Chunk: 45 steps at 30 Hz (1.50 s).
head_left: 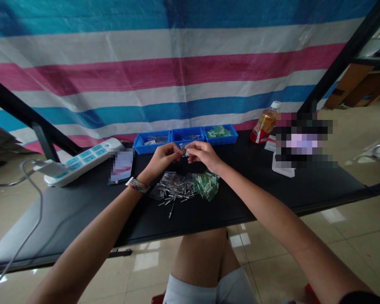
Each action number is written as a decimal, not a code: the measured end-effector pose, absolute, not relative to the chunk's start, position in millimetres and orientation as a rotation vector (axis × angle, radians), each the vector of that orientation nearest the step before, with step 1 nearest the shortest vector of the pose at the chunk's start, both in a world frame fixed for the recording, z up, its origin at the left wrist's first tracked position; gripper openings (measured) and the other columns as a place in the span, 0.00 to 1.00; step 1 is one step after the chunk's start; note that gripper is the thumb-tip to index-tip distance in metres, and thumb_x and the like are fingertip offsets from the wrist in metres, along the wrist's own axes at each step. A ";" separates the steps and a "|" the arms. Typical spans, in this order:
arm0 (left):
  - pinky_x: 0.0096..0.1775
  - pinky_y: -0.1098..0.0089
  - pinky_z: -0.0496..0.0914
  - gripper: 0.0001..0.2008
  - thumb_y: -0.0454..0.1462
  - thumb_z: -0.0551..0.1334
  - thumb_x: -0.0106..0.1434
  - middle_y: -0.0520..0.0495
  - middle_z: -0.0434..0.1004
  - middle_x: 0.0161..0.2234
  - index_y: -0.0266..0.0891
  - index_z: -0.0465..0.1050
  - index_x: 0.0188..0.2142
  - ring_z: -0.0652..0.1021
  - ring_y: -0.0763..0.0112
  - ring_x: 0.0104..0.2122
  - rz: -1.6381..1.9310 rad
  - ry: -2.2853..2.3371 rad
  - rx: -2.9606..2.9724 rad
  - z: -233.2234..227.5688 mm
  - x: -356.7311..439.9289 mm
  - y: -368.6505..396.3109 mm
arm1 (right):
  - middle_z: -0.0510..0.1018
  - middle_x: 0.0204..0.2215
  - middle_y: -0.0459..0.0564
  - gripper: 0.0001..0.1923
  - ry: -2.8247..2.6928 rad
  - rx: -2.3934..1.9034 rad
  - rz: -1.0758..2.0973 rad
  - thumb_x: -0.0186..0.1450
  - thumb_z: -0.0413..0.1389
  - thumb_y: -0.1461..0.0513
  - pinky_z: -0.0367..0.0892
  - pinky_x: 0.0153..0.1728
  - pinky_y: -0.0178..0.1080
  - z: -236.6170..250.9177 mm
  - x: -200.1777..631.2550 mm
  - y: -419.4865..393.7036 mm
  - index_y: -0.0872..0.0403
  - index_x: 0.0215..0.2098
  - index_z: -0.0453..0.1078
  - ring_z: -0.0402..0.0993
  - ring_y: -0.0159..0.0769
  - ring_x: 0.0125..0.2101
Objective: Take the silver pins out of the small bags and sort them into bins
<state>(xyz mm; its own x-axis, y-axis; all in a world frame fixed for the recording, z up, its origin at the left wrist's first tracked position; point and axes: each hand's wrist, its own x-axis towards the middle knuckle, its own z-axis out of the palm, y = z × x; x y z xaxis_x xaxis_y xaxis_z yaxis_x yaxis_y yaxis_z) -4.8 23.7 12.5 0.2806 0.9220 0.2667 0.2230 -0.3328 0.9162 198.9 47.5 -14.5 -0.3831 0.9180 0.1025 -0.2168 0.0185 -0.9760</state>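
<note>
My left hand [164,158] and my right hand [205,155] meet above the black table, fingertips pinched on a small clear plastic bag [184,149]. What the bag contains is too small to make out. Below my hands lies a pile of silver pins that look like pop rivets [177,196], partly under clear plastic bags [172,181]. Beside it, to the right, is a green-tinted bag [206,185] with white and green slim pieces. Just behind my hands stand three blue bins: left [145,147], middle [187,141] and right [221,139], each with small parts inside.
A white power strip [91,158] with a plugged-in charger [52,168] and grey cable lies on the left, near a phone [122,166]. At the back right stands a drink bottle [265,123] beside blurred items. A striped sheet [177,71] hangs behind the table.
</note>
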 end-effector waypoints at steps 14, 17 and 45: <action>0.27 0.70 0.69 0.17 0.50 0.70 0.61 0.44 0.82 0.29 0.37 0.78 0.31 0.80 0.68 0.25 1.011 1.033 1.472 10.3 -1.9 22.5 | 0.81 0.45 0.52 0.09 -1.652 -0.773 1.029 0.65 0.60 0.63 0.75 0.28 0.36 -14.8 201.0 46.0 0.50 0.35 0.85 0.76 0.35 0.35; 0.27 0.71 0.70 0.15 0.48 0.72 0.59 0.45 0.82 0.30 0.37 0.78 0.33 0.80 0.68 0.25 1.051 1.036 1.481 9.9 -1.7 24.2 | 0.81 0.47 0.52 0.14 -1.591 -0.813 1.028 0.62 0.55 0.66 0.75 0.27 0.35 -16.4 201.5 48.2 0.51 0.35 0.84 0.76 0.33 0.32; 0.25 0.75 0.68 0.09 0.39 0.66 0.58 0.48 0.81 0.35 0.40 0.73 0.38 0.79 0.72 0.25 1.562 1.370 1.361 -4.0 -36.4 51.6 | 0.85 0.43 0.54 0.09 -2.598 -0.612 0.155 0.75 0.58 0.67 0.67 0.50 0.47 -8.8 186.7 2.1 0.54 0.43 0.83 0.75 0.46 0.49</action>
<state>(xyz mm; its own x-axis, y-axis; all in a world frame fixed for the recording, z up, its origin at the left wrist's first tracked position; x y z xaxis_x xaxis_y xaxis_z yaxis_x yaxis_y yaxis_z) -36.4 51.6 -4.0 -0.2535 0.9260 0.2797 0.1570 -0.2459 0.9565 186.7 2.1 -8.8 -0.7932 0.4473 0.4132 0.3951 0.8944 -0.2098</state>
